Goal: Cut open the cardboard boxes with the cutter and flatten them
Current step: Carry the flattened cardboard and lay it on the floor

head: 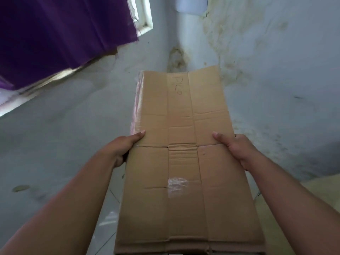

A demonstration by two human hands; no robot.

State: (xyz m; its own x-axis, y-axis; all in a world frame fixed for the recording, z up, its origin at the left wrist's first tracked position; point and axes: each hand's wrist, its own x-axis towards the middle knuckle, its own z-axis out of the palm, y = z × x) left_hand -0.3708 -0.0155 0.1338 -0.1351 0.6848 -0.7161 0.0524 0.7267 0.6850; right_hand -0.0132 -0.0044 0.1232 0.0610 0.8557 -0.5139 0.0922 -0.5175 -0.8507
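Note:
A flattened brown cardboard box [184, 162] is held out in front of me, long side pointing away, with creases, a scrap of clear tape near its middle and handwriting near the far end. My left hand [127, 146] grips its left edge, thumb on top and fingers underneath. My right hand [233, 148] grips the right edge the same way. Pink-tinted tape or plastic shows along the far left edge. No cutter is in view.
A stained pale blue wall [266, 61] fills the background. A purple curtain [55, 34] hangs at the upper left beside a white window frame [145, 13]. Another piece of cardboard [316, 190] shows at the lower right. Pale floor tiles [108, 208] lie below.

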